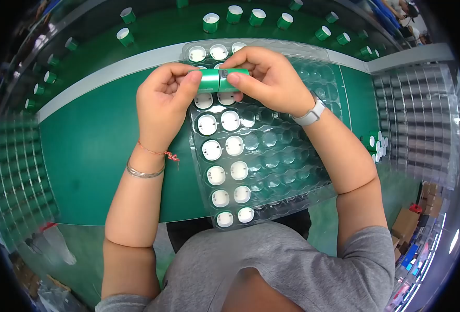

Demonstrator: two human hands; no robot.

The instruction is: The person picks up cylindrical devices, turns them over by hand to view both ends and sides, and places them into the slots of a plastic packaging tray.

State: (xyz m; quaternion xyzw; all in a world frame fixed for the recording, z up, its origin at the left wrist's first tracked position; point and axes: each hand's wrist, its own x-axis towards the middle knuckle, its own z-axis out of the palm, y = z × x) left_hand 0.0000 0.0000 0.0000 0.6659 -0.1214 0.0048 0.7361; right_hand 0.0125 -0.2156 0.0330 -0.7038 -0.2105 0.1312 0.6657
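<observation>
Cylinder (208, 81), green and glossy, lies sideways above the far part of the clear tray (287, 158), its left end pinched in my left hand (162, 101), its right end in my right hand (274, 78), thumbs near me. I judge it light, stiff and slightly slippery, best taken by both ends, clear of the middle seam. My hands hide its ends, and I can't tell whether it is one piece or two. It partly covers the white-topped pieces (207, 125) in the tray behind it; the small dark marking is unreadable.
</observation>
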